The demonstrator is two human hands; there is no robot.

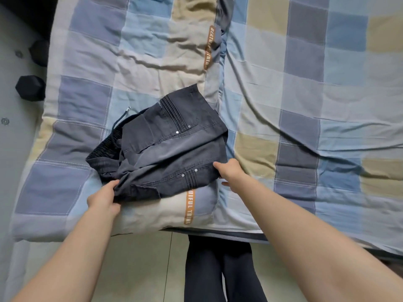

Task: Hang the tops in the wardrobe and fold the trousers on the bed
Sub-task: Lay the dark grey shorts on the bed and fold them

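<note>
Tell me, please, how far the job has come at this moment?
Done: the dark trousers already lie folded into a compact bundle on the checked quilt. In hand: the left hand grips the bundle's near left corner and the right hand holds its right edge, so the folding or placing is not finished. Left: no tops or wardrobe are in view, so the hanging cannot be judged.

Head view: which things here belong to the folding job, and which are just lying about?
Job:
- dark grey denim trousers, folded on the bed
- left hand, grip on their near edge
- right hand, grip on their right edge
- blue, grey and beige checked quilt they lie on

Lying about:
- black hexagonal dumbbell on the floor
- dark garment at the quilt's far edge
</note>
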